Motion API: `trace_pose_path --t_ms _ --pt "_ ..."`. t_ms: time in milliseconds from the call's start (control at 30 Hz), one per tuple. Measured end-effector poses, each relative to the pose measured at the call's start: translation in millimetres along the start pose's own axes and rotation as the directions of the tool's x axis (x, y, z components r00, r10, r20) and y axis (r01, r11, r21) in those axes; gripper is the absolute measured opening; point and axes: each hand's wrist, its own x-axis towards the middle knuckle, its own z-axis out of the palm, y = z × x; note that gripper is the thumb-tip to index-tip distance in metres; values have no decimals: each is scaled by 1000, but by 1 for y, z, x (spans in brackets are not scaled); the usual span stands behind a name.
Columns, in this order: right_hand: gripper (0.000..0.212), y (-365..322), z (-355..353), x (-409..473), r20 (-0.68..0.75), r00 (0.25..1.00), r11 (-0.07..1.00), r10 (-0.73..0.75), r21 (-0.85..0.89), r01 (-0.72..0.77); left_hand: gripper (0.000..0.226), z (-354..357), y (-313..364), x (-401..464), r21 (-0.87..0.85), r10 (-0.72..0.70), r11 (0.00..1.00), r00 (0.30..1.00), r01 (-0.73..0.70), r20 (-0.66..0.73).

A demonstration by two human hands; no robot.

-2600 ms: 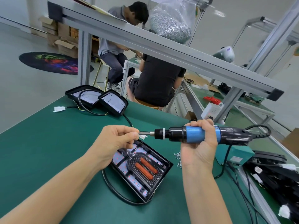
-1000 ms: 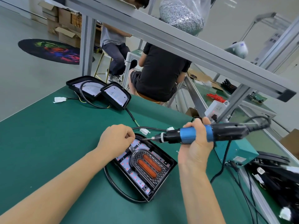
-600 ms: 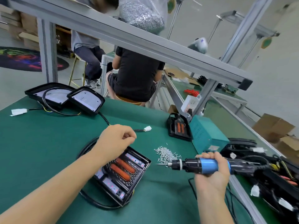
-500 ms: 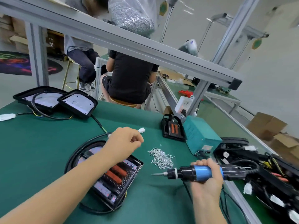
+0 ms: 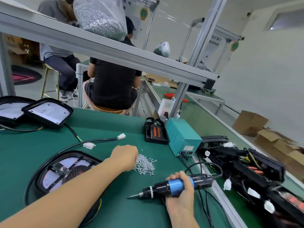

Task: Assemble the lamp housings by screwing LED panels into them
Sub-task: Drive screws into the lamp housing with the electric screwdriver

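Two hands: left hand (image 5: 125, 156) at screw pile (image 5: 144, 165), grip unclear, right hand (image 5: 181, 190) clasping screwdriver (image 5: 171, 186)

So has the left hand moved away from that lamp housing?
Yes. The left hand went right, off the lamp housing, to the screw pile nearer the teal box.

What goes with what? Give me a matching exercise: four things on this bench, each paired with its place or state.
Things
1. electric screwdriver
2. loose screws
3. teal power box
4. bag of screws

Places or states
A. up on the overhead shelf
B. held in the right hand, bit pointing left
C. beside a small housing with orange strips
D. piled on the green mat at the left hand

Pairs: 1-B, 2-D, 3-C, 4-A
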Motion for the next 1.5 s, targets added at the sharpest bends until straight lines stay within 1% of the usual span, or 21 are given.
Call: trace_pose_path --t_ms 67,167,367,567,633,700,733,800,867,900,967,1033,1100,1167,1200,1267,1400,1433,1500 --pt "26 -1 -1 -1 0 1000 1000 10 8 -10 26 2 2 -1 105 -6 994 1000 7 -7" --pt "28 -1 -3 -1 3 1000 1000 13 2 -13 31 3 5 -3 190 -9 982 1000 15 -29" --pt "34 -1 -6 -1 20 1000 1000 12 -16 -12 32 5 5 -3 221 -28 975 999 37 -46" --pt "32 -1 -5 0 21 1000 1000 -3 -18 3 32 3 7 -6 245 -6 970 1000 6 -1" --pt "31 -2 -4 0 21 1000 1000 -15 -19 15 27 -1 6 -8 161 -3 987 999 8 -34" --pt "31 -4 -2 -1 28 999 999 -33 -19 34 18 -10 0 -11 -58 16 998 995 -22 -102" --pt "30 -6 -1 -1 33 998 999 -47 -19 48 16 -16 -5 -15 -191 21 980 990 -48 -142" --pt "30 -10 3 -4 49 996 997 -79 -12 80 11 -27 -18 -26 -404 16 907 969 -118 -248" --pt "31 -16 12 -9 86 988 992 -129 0 129 13 -34 -32 -44 -580 -23 798 954 -162 -297" --pt "32 -19 17 -12 107 982 987 -159 10 158 15 -34 -38 -53 -681 -46 711 955 -176 -294" --pt "32 -24 31 -19 156 965 978 -209 29 207 13 -31 -49 -73 -849 -84 493 960 -192 -266" --pt "31 -26 45 -28 209 948 971 -240 61 232 13 -26 -57 -90 -933 -119 303 964 -194 -239" --pt "28 -25 57 -37 245 937 968 -248 108 228 12 -21 -62 -104 -969 -142 163 967 -187 -210" --pt "29 -22 68 -44 268 933 968 -240 144 207 10 -19 -65 -116 -986 -158 44 973 -163 -168" --pt "29 -20 72 -48 278 932 968 -235 152 199 10 -18 -67 -121 -989 -164 -2 975 -149 -147" --pt "27 -16 81 -56 292 928 968 -233 159 193 18 -16 -69 -130 -991 -172 -44 978 -129 -119" --pt "14 -7 96 -70 331 909 964 -254 165 209 31 -10 -74 -144 -992 -187 -53 977 -116 -104" --pt "14 -5 99 -73 346 903 964 -255 165 209 35 -9 -75 -146 -991 -193 -60 975 -121 -107" --pt "17 -1 105 -79 382 889 966 -252 154 207 33 -6 -76 -150 -986 -204 -87 971 -145 -124"
